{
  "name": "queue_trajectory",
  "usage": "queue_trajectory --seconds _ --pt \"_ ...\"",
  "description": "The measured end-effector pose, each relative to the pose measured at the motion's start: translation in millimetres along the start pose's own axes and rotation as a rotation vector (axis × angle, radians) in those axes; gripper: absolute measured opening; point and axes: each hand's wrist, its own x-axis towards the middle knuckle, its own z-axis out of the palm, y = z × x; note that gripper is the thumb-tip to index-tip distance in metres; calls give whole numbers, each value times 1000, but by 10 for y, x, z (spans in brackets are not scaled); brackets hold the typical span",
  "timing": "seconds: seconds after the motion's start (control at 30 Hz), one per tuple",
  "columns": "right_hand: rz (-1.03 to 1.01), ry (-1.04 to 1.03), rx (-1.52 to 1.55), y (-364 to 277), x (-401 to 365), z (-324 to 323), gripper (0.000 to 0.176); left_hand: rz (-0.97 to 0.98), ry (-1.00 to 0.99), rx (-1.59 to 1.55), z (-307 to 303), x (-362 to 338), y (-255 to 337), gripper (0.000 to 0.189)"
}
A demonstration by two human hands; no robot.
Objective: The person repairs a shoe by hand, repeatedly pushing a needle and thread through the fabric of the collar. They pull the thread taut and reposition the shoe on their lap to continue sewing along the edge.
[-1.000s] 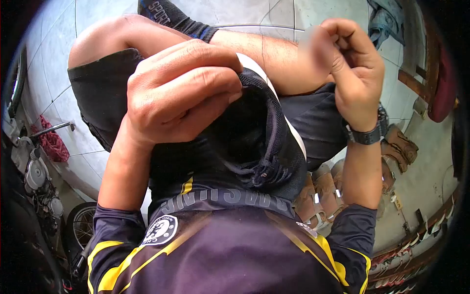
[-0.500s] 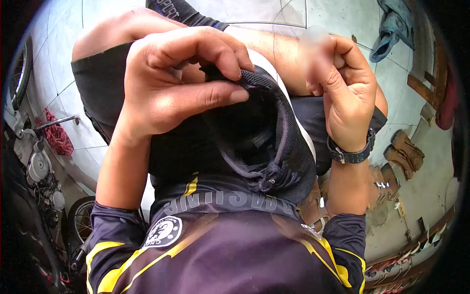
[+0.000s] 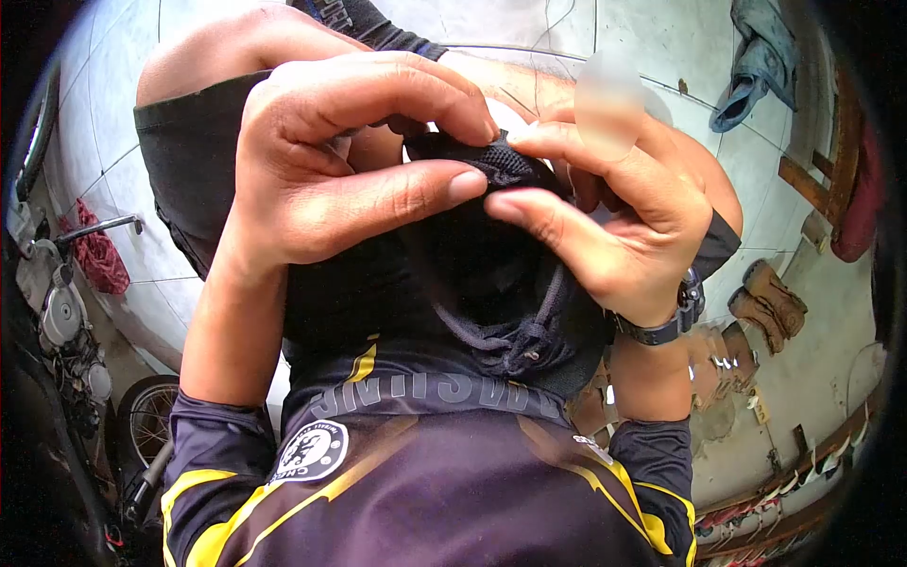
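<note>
View from a head camera, looking down at a seated person's lap. A black mesh sports shoe (image 3: 491,274) of soft, woven fabric is held up close against the chest, above the knees, between both hands. Its surface shows a fine net texture. Black cord laces (image 3: 518,342) cross at its lower end and gather in a loose knot. A thin sliver of white shows at the top, behind the fingers.

The left hand (image 3: 331,161) is closed on the shoe's upper edge, thumb beneath and fingers curled over the top. The right hand (image 3: 614,222) pinches the same edge just beside it, so that the thumb tips of the two hands nearly touch. A dark wristwatch (image 3: 673,323) sits on the right wrist.

Below is a dark jersey with yellow stripes (image 3: 425,491) and a round crest. Black shorts (image 3: 184,151) cover the thighs. Beyond lie a white tiled floor (image 3: 661,47), a red rag (image 3: 99,260), a blue cloth (image 3: 756,57) and brown leather footwear (image 3: 770,298).
</note>
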Motion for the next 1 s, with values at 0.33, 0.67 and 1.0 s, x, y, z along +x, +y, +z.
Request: queue_trajectory --seconds 0.33,0.67,1.0 --pt "50 -12 123 90 37 37 29 63 77 365 61 -47 87 17" --pt "30 -1 134 114 57 48 23 -85 173 266 205 -159 75 19" --pt "71 7 116 96 53 34 19 -95 234 76 300 -215 -49 21"
